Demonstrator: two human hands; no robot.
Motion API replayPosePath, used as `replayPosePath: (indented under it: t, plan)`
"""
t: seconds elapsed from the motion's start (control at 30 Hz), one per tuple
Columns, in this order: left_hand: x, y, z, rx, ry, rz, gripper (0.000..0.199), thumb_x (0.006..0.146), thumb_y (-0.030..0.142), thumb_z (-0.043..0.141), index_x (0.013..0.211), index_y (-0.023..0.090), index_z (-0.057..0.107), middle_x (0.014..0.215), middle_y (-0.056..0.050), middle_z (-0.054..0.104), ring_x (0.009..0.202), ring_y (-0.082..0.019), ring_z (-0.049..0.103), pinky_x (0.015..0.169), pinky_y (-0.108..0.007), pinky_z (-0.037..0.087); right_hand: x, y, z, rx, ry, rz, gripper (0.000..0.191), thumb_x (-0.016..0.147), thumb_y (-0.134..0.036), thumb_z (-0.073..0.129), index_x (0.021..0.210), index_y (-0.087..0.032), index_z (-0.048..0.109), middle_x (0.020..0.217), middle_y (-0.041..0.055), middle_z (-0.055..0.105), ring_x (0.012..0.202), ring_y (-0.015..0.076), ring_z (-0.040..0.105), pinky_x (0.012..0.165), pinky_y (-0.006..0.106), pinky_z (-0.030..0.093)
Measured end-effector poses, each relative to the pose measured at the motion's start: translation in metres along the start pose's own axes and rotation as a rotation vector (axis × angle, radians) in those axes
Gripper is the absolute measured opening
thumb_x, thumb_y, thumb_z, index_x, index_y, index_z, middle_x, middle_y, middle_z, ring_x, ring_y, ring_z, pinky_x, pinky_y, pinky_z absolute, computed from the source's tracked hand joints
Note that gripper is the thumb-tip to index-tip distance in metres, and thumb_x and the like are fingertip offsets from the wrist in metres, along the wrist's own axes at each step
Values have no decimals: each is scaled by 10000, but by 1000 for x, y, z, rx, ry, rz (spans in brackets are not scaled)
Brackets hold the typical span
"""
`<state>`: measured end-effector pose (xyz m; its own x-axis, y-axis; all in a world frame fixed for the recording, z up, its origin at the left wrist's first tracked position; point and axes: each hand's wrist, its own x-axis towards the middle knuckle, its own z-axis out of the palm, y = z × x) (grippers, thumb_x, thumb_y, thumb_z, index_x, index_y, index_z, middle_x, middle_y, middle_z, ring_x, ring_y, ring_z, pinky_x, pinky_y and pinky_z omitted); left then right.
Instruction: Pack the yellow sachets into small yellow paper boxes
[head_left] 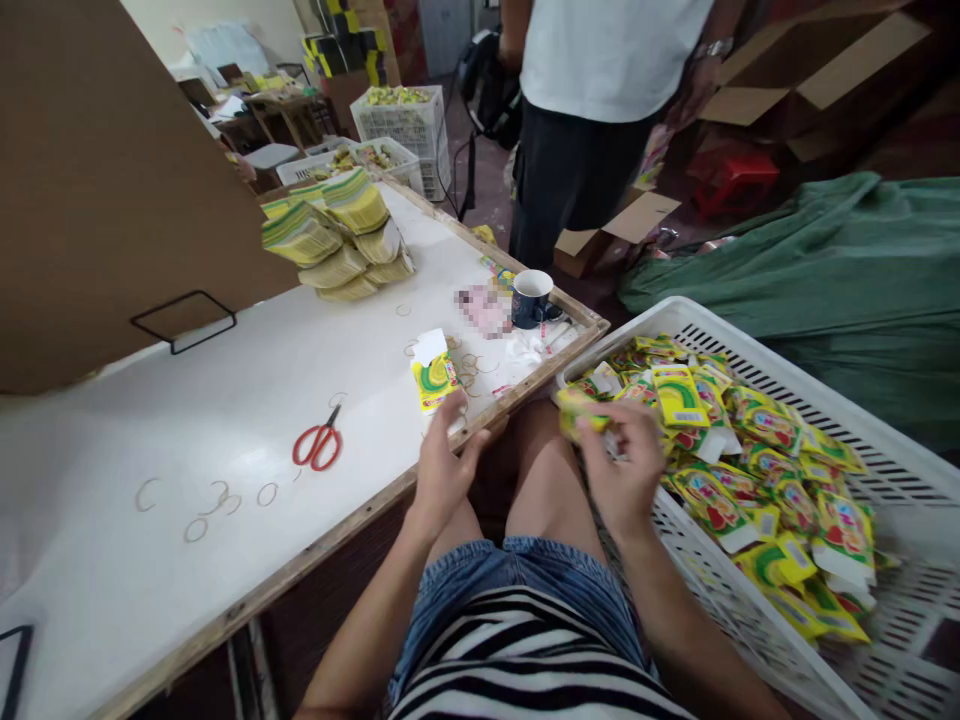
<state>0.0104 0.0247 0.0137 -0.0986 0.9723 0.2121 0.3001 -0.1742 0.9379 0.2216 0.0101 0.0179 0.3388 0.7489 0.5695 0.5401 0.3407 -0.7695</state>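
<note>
My left hand (pixel 448 455) is at the table's wooden edge, thumb and fingers apart, just below a yellow and green carton (pixel 435 383) with a white flap up. Nothing shows between its fingers. Over the near rim of the white crate (pixel 679 310), my right hand (pixel 626 460) pinches a small yellow packet (pixel 577 412), blurred by motion. Many yellow packets (pixel 765 415) and small cartons fill the crate.
Red-handled scissors (pixel 319 445) and rubber bands lie on the white table (pixel 247 400). Farther back are stacked flat cartons (pixel 341 240) and a dark mug (pixel 531 300). A person (pixel 600 100) stands beyond the table. Green cloth (pixel 810 250) lies behind the crate.
</note>
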Motion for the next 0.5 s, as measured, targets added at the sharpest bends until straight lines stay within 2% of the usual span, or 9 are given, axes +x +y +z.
replayPosePath:
  t: [0.07,0.13,0.17,0.2,0.27,0.3,0.33,0.4,0.5]
  plan:
    - [11,-5,-12,152,248,37,453,817,280,701,1234,211,539,1243,-126,621,1182,-257,593,974,-420,512,13,4,-14,-153,217,-77,199,859,-285,706,1025,-180,675,1051,118,624,1071,282,561,863,439,494]
    - [7,-14,-24,203,378,40,288,873,307,632,1130,196,565,1028,-88,652,949,-207,636,817,-352,541,20,9,-21,-174,245,-87,248,856,-298,713,1061,-166,670,1098,136,611,1085,289,556,832,425,495]
    - [-2,-20,-28,218,361,50,184,898,320,599,1033,196,589,921,-61,649,838,-182,625,766,-326,532,20,11,-22,-154,210,-73,232,867,-303,697,1053,-167,672,1091,133,616,1065,280,566,801,403,496]
    - [-16,-29,-32,223,227,49,131,912,324,578,946,202,611,851,-42,649,778,-168,615,743,-308,523,18,13,-20,-124,158,-54,198,884,-307,672,1028,-171,677,1063,123,628,1028,264,579,765,377,492]
    - [-52,-53,-40,206,-152,-25,162,886,357,614,815,217,655,767,-26,661,706,-161,600,708,-294,511,10,15,-13,-51,59,1,157,913,-314,624,968,-180,686,994,95,649,917,222,593,699,332,474]
    - [-70,-67,-44,189,-242,-125,186,847,389,664,764,223,669,738,-22,660,692,-167,602,704,-297,513,6,16,-9,-15,20,33,162,920,-321,610,948,-182,688,968,83,654,852,200,587,671,317,463]
    - [-86,-82,-49,170,-199,-245,207,800,411,714,716,226,674,717,-20,659,703,-180,613,724,-307,521,1,17,-4,19,-9,66,173,923,-329,603,938,-181,691,944,72,656,787,180,573,648,306,452]
    - [-108,-111,-61,191,-64,-349,227,813,435,695,753,217,687,770,-46,682,779,-225,641,790,-365,536,-6,19,6,68,-60,127,195,921,-345,601,943,-178,699,896,55,659,686,152,535,613,292,435]
    - [-114,-142,-75,200,160,-474,277,932,421,572,1039,186,675,1037,-94,692,994,-253,645,885,-430,539,-13,17,18,114,-151,192,215,908,-366,613,940,-178,712,833,42,671,643,149,533,587,281,433]
